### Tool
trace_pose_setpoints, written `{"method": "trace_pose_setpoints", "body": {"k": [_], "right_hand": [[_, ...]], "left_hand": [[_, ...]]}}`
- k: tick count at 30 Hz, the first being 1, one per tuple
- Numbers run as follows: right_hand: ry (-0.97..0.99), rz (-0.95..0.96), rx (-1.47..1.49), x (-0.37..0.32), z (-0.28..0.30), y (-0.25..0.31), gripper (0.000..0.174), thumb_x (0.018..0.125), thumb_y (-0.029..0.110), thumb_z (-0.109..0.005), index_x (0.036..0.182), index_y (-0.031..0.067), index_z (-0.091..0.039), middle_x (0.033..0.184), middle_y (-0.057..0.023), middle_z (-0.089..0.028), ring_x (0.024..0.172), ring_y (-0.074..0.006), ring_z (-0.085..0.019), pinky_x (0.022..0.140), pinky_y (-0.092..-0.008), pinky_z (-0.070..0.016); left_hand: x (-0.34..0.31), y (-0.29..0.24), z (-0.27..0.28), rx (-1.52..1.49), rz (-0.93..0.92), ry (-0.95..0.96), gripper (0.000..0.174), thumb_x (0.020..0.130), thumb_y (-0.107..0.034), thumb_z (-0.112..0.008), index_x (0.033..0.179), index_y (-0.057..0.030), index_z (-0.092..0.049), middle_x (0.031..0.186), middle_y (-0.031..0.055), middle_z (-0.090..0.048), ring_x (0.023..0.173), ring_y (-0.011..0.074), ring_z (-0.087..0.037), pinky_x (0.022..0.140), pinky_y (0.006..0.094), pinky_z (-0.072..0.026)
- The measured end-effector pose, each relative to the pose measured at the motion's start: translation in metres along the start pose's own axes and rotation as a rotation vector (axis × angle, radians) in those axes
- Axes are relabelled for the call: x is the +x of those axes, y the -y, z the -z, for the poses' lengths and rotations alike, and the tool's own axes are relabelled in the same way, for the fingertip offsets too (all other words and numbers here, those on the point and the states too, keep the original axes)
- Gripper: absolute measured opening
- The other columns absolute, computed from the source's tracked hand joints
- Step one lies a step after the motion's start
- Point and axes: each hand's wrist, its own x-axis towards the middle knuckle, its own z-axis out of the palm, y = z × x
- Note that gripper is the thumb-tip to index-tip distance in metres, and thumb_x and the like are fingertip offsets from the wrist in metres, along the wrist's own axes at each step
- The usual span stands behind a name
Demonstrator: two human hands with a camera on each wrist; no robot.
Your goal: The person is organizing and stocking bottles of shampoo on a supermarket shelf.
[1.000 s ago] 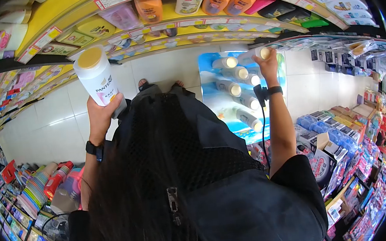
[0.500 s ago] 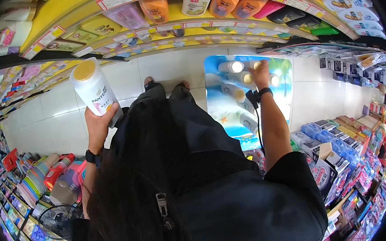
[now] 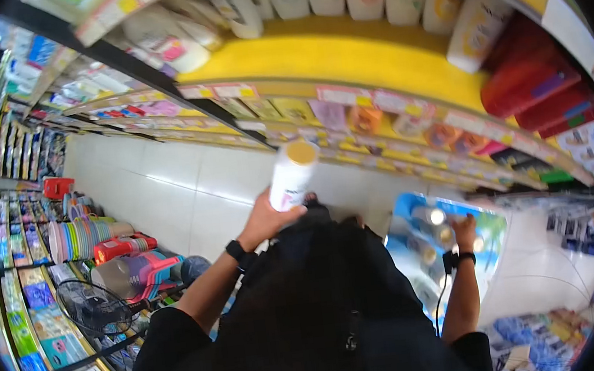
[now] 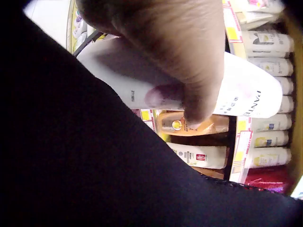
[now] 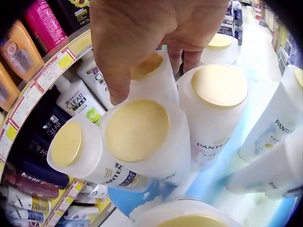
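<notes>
In the head view my left hand (image 3: 271, 218) grips a white Pantene shampoo bottle (image 3: 288, 179) with a gold cap, cap end up. The left wrist view has the thumb across the front of this bottle (image 4: 241, 85). Lower right, my right hand (image 3: 465, 231) is among several similar bottles on a blue, beach-printed tabletop (image 3: 402, 212). In the right wrist view the right hand (image 5: 156, 23) reaches down around one gold-capped bottle (image 5: 158, 82), thumb on one side and fingers on the other. Another bottle (image 5: 137, 132) stands close in front, and a larger one (image 5: 213, 113) beside it.
Yellow shelves (image 3: 340, 43) full of bottles run along the far side. A fan (image 3: 96, 306), stacked colourful cups (image 3: 85, 237) and packaged goods line the left. Pale floor tiles (image 3: 173, 173) lie between. Packs (image 3: 537, 334) are piled at lower right.
The head view has swung and tilted, bringing an upper shelf row into sight. My right hand has moved from the far-edge bottle in among the others. The left hand keeps its bottle.
</notes>
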Motion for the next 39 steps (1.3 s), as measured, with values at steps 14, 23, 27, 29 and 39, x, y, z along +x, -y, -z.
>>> {"method": "trace_pose_setpoints", "body": {"k": [14, 23, 27, 29, 39], "right_hand": [[-0.43, 0.255, 0.235, -0.033, 0.102, 0.119, 0.042, 0.089, 0.013, -0.059, 0.127, -0.0002, -0.046, 0.125, -0.0209, -0.05, 0.118, -0.0396, -0.044, 0.102, -0.0458, -0.0334], [-0.23, 0.395, 0.47, -0.066, 0.139, 0.222, 0.029, 0.088, 0.002, -0.057, 0.117, 0.0024, -0.054, 0.109, -0.0155, -0.059, 0.094, -0.0267, -0.062, 0.079, -0.0342, -0.0502], [-0.141, 0.544, 0.468, -0.068, 0.185, 0.309, 0.027, 0.086, 0.001, -0.058, 0.113, 0.0006, -0.056, 0.104, -0.0149, -0.062, 0.092, -0.0269, -0.063, 0.08, -0.034, -0.0502], [-0.069, 0.629, 0.535, -0.065, 0.208, 0.369, 0.026, 0.085, 0.001, -0.06, 0.111, -0.0003, -0.058, 0.104, -0.0154, -0.063, 0.093, -0.0273, -0.063, 0.083, -0.0338, -0.0498], [0.372, 0.798, 0.565, -0.056, 0.207, 0.563, 0.069, 0.077, 0.008, -0.075, 0.134, 0.0023, -0.036, 0.121, -0.018, -0.057, 0.117, -0.0264, -0.055, 0.097, -0.037, -0.0441]], "left_hand": [[0.026, -0.045, 0.018, -0.02, -0.22, -0.039, 0.046, 0.073, -0.016, -0.08, 0.111, -0.0006, -0.058, 0.1, 0.0068, -0.066, 0.091, 0.0134, -0.061, 0.081, 0.0292, -0.0495], [0.05, -0.092, 0.071, -0.104, -0.413, -0.129, 0.042, 0.075, -0.015, -0.078, 0.109, 0.0005, -0.06, 0.1, 0.0071, -0.066, 0.091, 0.0137, -0.062, 0.08, 0.0294, -0.05], [0.055, -0.096, 0.08, -0.14, -0.415, -0.003, 0.048, 0.074, -0.016, -0.079, 0.114, -0.0005, -0.058, 0.104, 0.007, -0.066, 0.093, 0.0135, -0.061, 0.081, 0.0296, -0.0495], [0.059, -0.1, 0.075, -0.128, -0.456, 0.046, 0.051, 0.074, -0.017, -0.079, 0.117, -0.0009, -0.057, 0.106, 0.0075, -0.065, 0.095, 0.0139, -0.061, 0.083, 0.0298, -0.0487], [0.103, -0.119, 0.088, -0.162, -0.742, 0.159, 0.062, 0.072, -0.028, -0.079, 0.121, -0.0011, -0.053, 0.114, 0.0137, -0.058, 0.109, 0.0254, -0.054, 0.094, 0.0364, -0.042]]}}
